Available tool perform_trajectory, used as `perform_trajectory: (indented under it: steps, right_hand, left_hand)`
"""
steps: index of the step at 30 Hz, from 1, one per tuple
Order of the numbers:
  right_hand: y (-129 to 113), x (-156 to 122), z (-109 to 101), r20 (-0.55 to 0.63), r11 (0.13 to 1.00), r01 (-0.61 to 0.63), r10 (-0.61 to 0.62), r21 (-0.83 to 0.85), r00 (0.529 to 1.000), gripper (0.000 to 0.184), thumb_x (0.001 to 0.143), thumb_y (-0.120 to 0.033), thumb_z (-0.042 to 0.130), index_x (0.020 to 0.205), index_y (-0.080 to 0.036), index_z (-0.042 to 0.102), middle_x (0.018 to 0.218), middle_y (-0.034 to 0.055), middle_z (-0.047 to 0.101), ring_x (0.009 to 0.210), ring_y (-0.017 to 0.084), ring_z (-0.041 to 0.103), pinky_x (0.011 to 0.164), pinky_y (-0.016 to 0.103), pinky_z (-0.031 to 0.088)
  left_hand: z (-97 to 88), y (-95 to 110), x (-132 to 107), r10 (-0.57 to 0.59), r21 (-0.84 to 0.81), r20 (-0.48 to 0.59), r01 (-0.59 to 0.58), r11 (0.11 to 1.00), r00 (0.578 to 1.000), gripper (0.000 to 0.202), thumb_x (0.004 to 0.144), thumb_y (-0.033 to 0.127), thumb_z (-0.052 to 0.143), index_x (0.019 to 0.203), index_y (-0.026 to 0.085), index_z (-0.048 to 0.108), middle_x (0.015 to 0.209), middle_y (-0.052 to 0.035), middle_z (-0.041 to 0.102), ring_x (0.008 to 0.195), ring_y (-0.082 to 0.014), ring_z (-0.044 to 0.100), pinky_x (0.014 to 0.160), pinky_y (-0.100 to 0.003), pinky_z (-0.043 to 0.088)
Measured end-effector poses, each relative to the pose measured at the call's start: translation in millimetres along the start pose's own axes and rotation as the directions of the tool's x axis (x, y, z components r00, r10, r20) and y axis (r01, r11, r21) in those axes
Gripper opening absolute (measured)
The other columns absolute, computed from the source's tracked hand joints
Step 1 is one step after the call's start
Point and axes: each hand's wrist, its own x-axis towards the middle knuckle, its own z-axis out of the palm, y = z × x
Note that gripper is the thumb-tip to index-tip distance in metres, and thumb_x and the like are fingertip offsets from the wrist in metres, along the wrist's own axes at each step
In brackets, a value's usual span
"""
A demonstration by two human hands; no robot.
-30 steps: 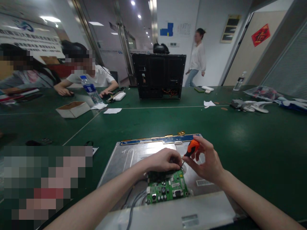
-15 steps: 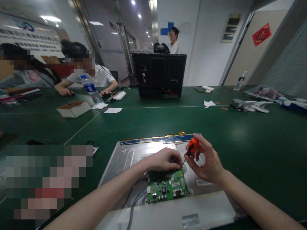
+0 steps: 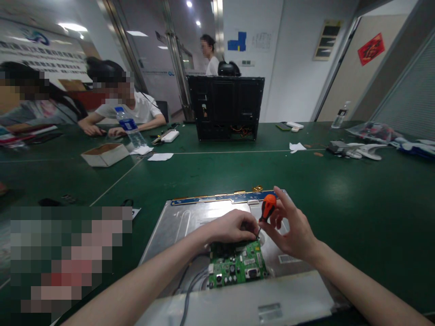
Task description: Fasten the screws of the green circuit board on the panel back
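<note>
An orange and black screwdriver (image 3: 268, 207) is gripped by my right hand (image 3: 292, 226), the index finger raised above its handle. The shaft leans down to the upper right corner of a green circuit board (image 3: 236, 262). My left hand (image 3: 234, 226) is closed beside the screwdriver's tip, thumb and fingers pinched together at the board's top edge; whatever lies between them is hidden. Beneath the board is a silver metal panel (image 3: 183, 233) with a blue strip board (image 3: 210, 198) along its far edge. Grey cables (image 3: 192, 290) run from the board's left side.
On the green table (image 3: 356, 217) stand a black monitor casing (image 3: 227, 108), a small open box (image 3: 105, 155) and a water bottle (image 3: 131, 129). Two people sit at the left; another person (image 3: 210, 59) stands behind the casing. Grey plastic parts (image 3: 355, 149) lie at the right.
The screwdriver has become more upright and its handle has shifted slightly left. My left hand has stayed in place. The standing person behind has moved left.
</note>
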Motion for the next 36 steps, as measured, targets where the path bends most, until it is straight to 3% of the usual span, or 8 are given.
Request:
perform_trajectory:
  steps: [6, 12, 16, 25, 36]
  right_hand:
    - [-1.1, -1.1, 0.4, -0.007, 0.999, -0.019, 0.019, 0.038, 1.0, 0.071, 0.09, -0.013, 0.056, 0.153, -0.023, 0.025, 0.079, -0.0012, 0.063, 0.05, 0.011, 0.057, 0.044, 0.02, 0.05]
    - [1.8, -1.2, 0.6, -0.071, 1.0, -0.007, 0.009, 0.028, 0.997, 0.063, 0.093, -0.023, 0.063, 0.147, -0.026, 0.031, 0.078, -0.0036, 0.061, 0.048, 0.01, 0.056, 0.04, 0.019, 0.046]
    - [0.6, 0.8, -0.3, -0.062, 1.0, 0.017, -0.017, 0.006, 0.998, 0.059, 0.095, -0.022, 0.06, 0.147, -0.025, 0.032, 0.079, -0.0026, 0.063, 0.047, 0.009, 0.056, 0.04, 0.018, 0.046]
    - [-3.4, -0.6, -0.7, -0.045, 1.0, -0.002, 0.003, 0.019, 0.999, 0.065, 0.091, -0.014, 0.054, 0.151, -0.021, 0.03, 0.077, -0.0022, 0.062, 0.05, 0.01, 0.057, 0.041, 0.019, 0.048]
    - [-1.2, 2.5, -1.5, -0.051, 0.996, 0.007, -0.011, -0.084, 0.999, 0.059, 0.099, -0.031, 0.057, 0.151, -0.023, 0.031, 0.067, -0.006, 0.059, 0.043, 0.01, 0.054, 0.04, 0.018, 0.045]
  left_hand:
    - [0.8, -2.3, -0.1, -0.018, -0.01, -0.001, 0.018, 1.0, 1.0, 0.007, 0.08, 0.014, 0.07, 0.086, 0.016, 0.071, 0.077, 0.0022, 0.065, 0.073, -0.0143, 0.059, 0.067, -0.022, 0.043]
    - [0.2, -1.9, -0.3, -0.02, -0.012, -0.004, 0.02, 1.0, 1.0, 0.007, 0.08, 0.012, 0.071, 0.086, 0.017, 0.071, 0.079, 0.0026, 0.067, 0.073, -0.0138, 0.058, 0.07, -0.023, 0.043]
    - [0.1, -1.1, -0.3, -0.013, -0.017, -0.006, 0.013, 1.0, 1.0, 0.008, 0.08, 0.012, 0.071, 0.087, 0.017, 0.071, 0.079, 0.0025, 0.067, 0.073, -0.0136, 0.059, 0.07, -0.023, 0.043]
    - [1.5, -3.6, -0.6, -0.005, -0.018, 0.005, 0.006, 1.0, 1.0, 0.009, 0.082, 0.013, 0.07, 0.09, 0.016, 0.071, 0.08, 0.0012, 0.066, 0.075, -0.0148, 0.06, 0.069, -0.023, 0.043]
    - [0.3, -0.2, 0.0, -0.012, -0.005, -0.008, 0.012, 1.0, 1.0, 0.005, 0.081, 0.012, 0.071, 0.084, 0.016, 0.07, 0.077, 0.0027, 0.064, 0.074, -0.0136, 0.059, 0.069, -0.022, 0.043]
